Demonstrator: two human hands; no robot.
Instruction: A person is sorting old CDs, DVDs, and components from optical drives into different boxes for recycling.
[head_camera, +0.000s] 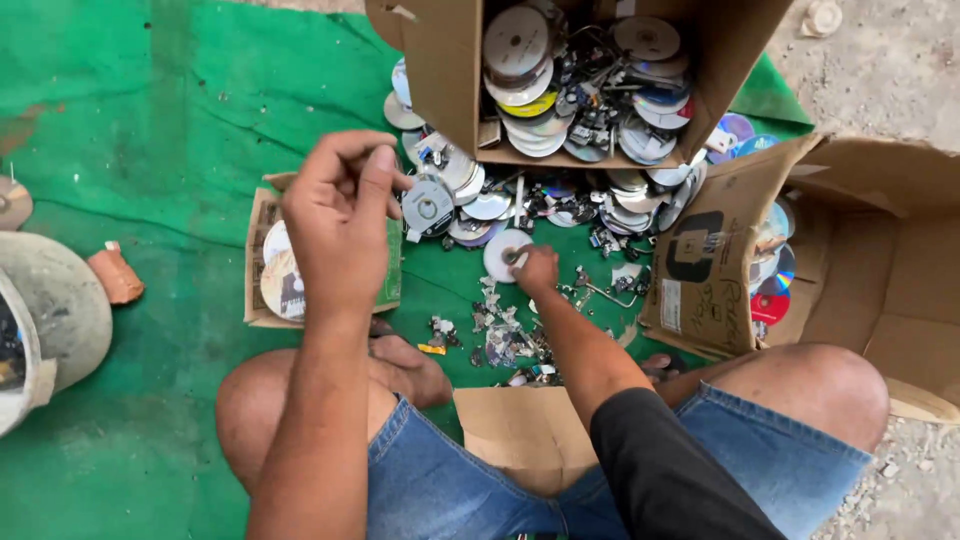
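We see the left hand (340, 220) raised above the green mat (150, 150), its fingers pinched shut on something small we cannot make out, just beside a grey disc (428, 207) at the near edge of the spilled pile. The right hand (537, 268) reaches forward and low, fingertips closed on the hub of a white disc (500, 254) lying flat on the mat, just in front of the tipped cardboard box (450, 70) whose open mouth spills discs (560, 195) toward us. Broken shards (505, 335) lie scattered between the knees. A flat cardboard tray (262, 290) sits under the left hand, and a second open box (880, 260) crowds the mat's right edge. The left half of the mat offers open room, apart from a grey rounded object (50, 310) at its left edge.
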